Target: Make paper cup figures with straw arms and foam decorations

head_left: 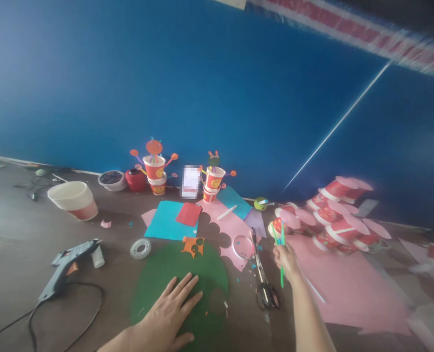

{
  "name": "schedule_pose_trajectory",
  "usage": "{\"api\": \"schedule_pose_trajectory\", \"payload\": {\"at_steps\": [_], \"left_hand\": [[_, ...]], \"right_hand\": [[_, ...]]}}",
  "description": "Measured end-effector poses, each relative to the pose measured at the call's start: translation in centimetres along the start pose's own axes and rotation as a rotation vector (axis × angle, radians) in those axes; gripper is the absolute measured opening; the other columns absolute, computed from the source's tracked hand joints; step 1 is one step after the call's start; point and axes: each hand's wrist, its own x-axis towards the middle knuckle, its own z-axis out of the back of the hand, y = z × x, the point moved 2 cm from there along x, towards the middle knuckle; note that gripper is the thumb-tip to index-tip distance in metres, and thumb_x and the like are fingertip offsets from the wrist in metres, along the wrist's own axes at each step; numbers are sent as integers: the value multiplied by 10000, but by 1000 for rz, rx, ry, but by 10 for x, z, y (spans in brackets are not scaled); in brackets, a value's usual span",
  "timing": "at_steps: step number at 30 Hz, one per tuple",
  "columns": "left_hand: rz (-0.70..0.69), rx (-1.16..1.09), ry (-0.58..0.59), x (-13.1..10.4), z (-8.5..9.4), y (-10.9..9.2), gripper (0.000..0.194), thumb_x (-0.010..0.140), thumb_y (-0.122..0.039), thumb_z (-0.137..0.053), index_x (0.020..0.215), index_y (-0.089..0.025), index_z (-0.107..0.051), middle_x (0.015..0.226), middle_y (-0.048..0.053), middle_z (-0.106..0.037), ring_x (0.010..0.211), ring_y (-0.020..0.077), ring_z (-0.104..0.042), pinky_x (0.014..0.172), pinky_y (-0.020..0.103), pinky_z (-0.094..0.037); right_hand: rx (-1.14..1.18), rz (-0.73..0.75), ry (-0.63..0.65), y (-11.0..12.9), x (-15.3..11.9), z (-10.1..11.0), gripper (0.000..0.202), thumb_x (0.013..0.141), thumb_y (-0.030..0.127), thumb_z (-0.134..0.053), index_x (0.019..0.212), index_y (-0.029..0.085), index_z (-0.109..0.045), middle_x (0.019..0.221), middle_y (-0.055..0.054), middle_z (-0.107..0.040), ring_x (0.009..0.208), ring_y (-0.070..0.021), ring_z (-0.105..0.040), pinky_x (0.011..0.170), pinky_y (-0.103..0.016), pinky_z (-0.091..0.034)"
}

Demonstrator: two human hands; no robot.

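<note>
My left hand (172,313) lies flat with fingers spread on a dark green paper sheet (202,259) that has a rounded outline. In my right hand (286,259) the fingers are closed around thin green and blue pipe cleaners (283,278), held upright above the table. Black-handled scissors (266,291) lie just left of that hand. A clear tape roll (242,247) is beside the blades. An orange paper scrap (193,246) with cut-out holes rests at the far edge of the green sheet.
Two cup figures (155,168) stand by the blue wall. Stacked red cups (343,225) with pink discs sit at right, near a pink sheet (349,288). A glue gun (68,264) with cord, a paper bucket (73,200) and a white ring (140,249) are at left.
</note>
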Motion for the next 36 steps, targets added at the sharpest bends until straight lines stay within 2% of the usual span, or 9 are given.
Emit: {"api": "schedule_pose_trajectory", "payload": {"at_steps": [3, 9, 13, 16, 19, 22, 30, 33, 36], "left_hand": [[2, 14, -1, 1, 0, 0, 795, 723, -328, -648, 1411, -328, -251, 1519, 80, -132, 1384, 335, -114, 1091, 589, -162], [-24, -1, -33, 1, 0, 2, 774, 720, -337, -653, 1401, -324, -284, 1517, 69, -158, 1380, 345, -136, 1091, 588, -168], [-29, -14, -59, 1, -6, 5, 789, 717, -323, -658, 1405, -326, -273, 1519, 68, -148, 1377, 348, -149, 1089, 587, -174], [-46, -9, -72, 1, -9, 7, 810, 711, -311, -663, 1410, -331, -254, 1522, 61, -130, 1379, 347, -137, 1090, 590, -162], [-45, 7, -47, 2, -8, 7, 804, 721, -330, -655, 1413, -330, -245, 1523, 63, -125, 1381, 345, -129, 1087, 597, -159], [-34, 22, -31, 1, -5, 5, 776, 747, -339, -628, 1416, -333, -234, 1525, 57, -113, 1383, 339, -127, 1090, 589, -167], [-62, 34, -90, 1, -12, 9, 809, 736, -348, -646, 1420, -347, -212, 1525, 45, -112, 1377, 347, -151, 1091, 592, -170], [-49, 43, -72, 2, -14, 10, 804, 730, -347, -654, 1413, -353, -230, 1523, 46, -118, 1376, 347, -155, 1087, 592, -186], [-48, 38, -78, 2, -13, 10, 783, 735, -356, -648, 1408, -353, -247, 1522, 41, -128, 1377, 345, -153, 1090, 589, -182]], "right_hand": [[-48, 45, 65, 5, -22, -5, 286, 923, 390, -415, 967, 155, -571, 804, -22, -632, 652, -126, -601, 582, -251, -471], [-243, 68, 114, 17, -52, -5, 309, 788, 503, -503, 826, 201, -554, 813, -80, -680, 817, -253, -647, 660, -302, -434], [-342, 7, 118, 3, -79, -6, 312, 722, 497, -574, 826, 205, -540, 829, -100, -690, 804, -278, -664, 656, -322, -452], [-408, -62, 88, -14, -90, -8, 342, 767, 511, -509, 911, 202, -541, 864, -123, -696, 826, -289, -672, 663, -339, -468], [-461, -140, 66, -31, -84, -2, 363, 821, 502, -423, 960, 190, -547, 885, -142, -700, 796, -295, -680, 627, -349, -474], [-470, -139, 55, -37, -75, 6, 361, 846, 478, -405, 996, 184, -553, 917, -134, -701, 834, -285, -677, 641, -337, -475], [-479, 20, 29, -1, -73, -6, 351, 907, 409, -352, 1066, 184, -570, 911, -115, -702, 835, -237, -671, 663, -275, -447], [-500, -10, -18, -5, -53, 13, 348, 920, 363, -333, 1085, 162, -564, 954, -152, -688, 894, -263, -653, 706, -301, -435], [-502, -89, -30, -23, -27, 42, 285, 902, 311, -371, 1031, 183, -590, 936, -149, -694, 887, -281, -654, 702, -325, -434]]}}
